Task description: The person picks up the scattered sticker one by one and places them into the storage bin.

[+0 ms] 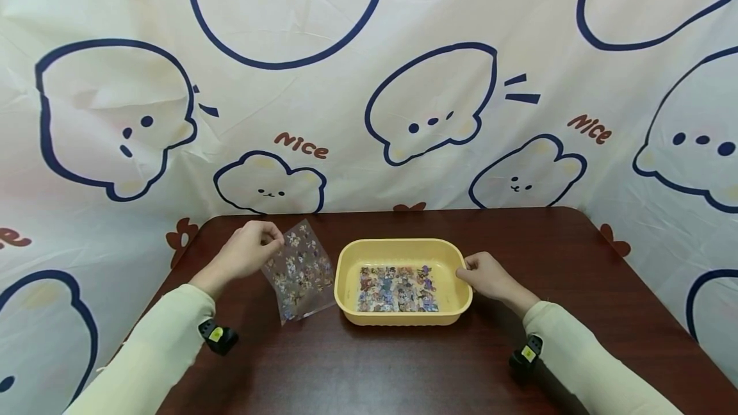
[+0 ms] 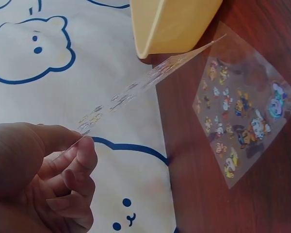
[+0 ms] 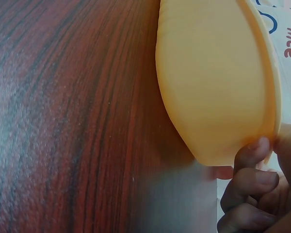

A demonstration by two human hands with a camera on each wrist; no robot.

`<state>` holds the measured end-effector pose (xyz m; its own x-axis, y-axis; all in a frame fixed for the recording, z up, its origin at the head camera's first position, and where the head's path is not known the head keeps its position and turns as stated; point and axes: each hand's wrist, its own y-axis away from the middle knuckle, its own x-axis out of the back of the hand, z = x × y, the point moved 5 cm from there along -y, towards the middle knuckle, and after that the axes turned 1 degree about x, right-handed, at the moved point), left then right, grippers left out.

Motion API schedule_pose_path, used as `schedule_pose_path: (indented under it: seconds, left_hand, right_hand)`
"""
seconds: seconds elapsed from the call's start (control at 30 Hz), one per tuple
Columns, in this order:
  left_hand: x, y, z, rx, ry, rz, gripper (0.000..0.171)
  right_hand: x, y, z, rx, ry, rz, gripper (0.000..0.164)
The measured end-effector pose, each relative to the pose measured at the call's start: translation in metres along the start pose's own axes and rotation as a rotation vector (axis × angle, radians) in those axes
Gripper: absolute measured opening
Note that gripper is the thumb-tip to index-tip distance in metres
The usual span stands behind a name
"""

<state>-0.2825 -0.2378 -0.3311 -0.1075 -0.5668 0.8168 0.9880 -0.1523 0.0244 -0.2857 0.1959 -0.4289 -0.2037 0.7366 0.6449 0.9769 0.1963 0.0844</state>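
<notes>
My left hand [image 1: 252, 250] pinches the upper left edge of a clear sticker sheet [image 1: 302, 268] between thumb and fingertips. The sheet is printed with many small cartoon figures and hangs tilted beside the basin. In the left wrist view, one sheet part runs nearly edge-on from the fingers and a second printed part [image 2: 242, 116] faces the camera; I cannot tell whether they are one sheet. A yellow plastic basin [image 1: 403, 319] stands on the table, with more colourful stickers [image 1: 398, 290] lying flat inside. At the basin's right end, my right hand [image 1: 492, 279] grips the rim.
The dark brown wooden table [image 1: 357, 370] extends around the basin. A cream cloth [image 1: 346, 101] with blue-outlined cartoon animals hangs behind the table and along its sides. Each wrist wears a small black camera [image 1: 218, 336] over a pale sleeve.
</notes>
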Motion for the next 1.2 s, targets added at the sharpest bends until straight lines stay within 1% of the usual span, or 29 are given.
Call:
schedule_pose_path:
  seconds: [0.17,0.4,0.57,0.67,0.93,1.07,1.2]
  left_hand:
    - [0.006,0.0,0.004,-0.013,0.008,0.02,0.017]
    - [0.014,0.002,0.011,-0.033,0.015,0.03,0.02]
    - [0.021,0.003,0.015,-0.058,0.054,0.061,0.019]
    - [0.023,0.005,0.017,-0.072,0.081,0.069,0.019]
    - [0.02,0.007,0.025,-0.119,0.149,0.073,0.019]
    - [0.016,0.007,0.028,-0.116,0.18,0.065,0.018]
    - [0.012,0.007,0.03,-0.112,0.213,0.041,0.018]
  right_hand:
    - [0.0,0.0,0.0,-0.003,-0.007,-0.003,0.03]
    - [0.0,-0.001,0.001,-0.006,0.0,0.0,0.03]
    - [0.0,-0.001,0.001,-0.005,-0.002,-0.001,0.031]
    - [0.0,-0.001,0.001,-0.005,-0.002,-0.002,0.031]
    - [0.0,-0.001,0.001,-0.017,-0.003,-0.005,0.031]
    - [0.0,-0.001,0.001,-0.022,0.0,-0.001,0.031]
    - [0.0,-0.001,0.001,-0.022,-0.001,0.002,0.031]
